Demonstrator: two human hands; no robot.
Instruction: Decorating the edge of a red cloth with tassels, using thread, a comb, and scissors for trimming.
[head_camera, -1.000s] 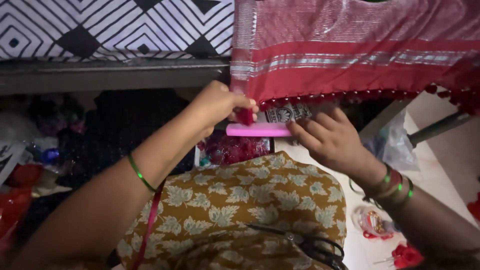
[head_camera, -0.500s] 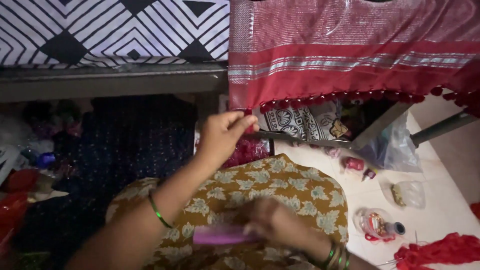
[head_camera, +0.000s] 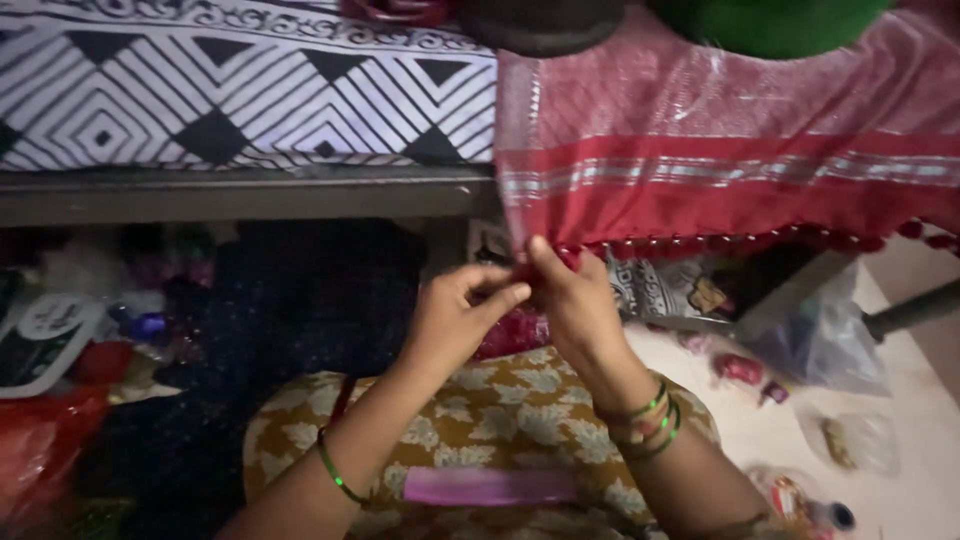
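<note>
We see the fingers (head_camera: 497, 290) of the left hand (head_camera: 455, 320) pinched together on the lower edge of the red cloth (head_camera: 720, 180), right at its left corner; the right hand (head_camera: 570, 300) meets it there, thumb and fingers closed on the same bit of hem, so the two hands touch at the fingertips; just what sits between the tips is too small to tell, beyond a red bead or tassel of the fringe (head_camera: 760, 243).

That fringe of small red balls runs rightward along the hem from the pinch; above it lies a silver striped band; the cloth hangs down over the front edge of the bed (head_camera: 240, 190), whose cover is a black and white diamond pattern (head_camera: 200, 90).

Below the hands lies the lap in mustard floral fabric (head_camera: 500, 420); a pink flat stick (head_camera: 490, 487) rests across it, apart from both hands; green bangles (head_camera: 650, 425) ring the right wrist and one thin green bangle (head_camera: 335, 475) the left forearm.

To the left the space under the bed is dark and crowded with bags; to the right the pale floor (head_camera: 900, 400) holds small plastic packets (head_camera: 850, 440), with open room near the hem.
</note>
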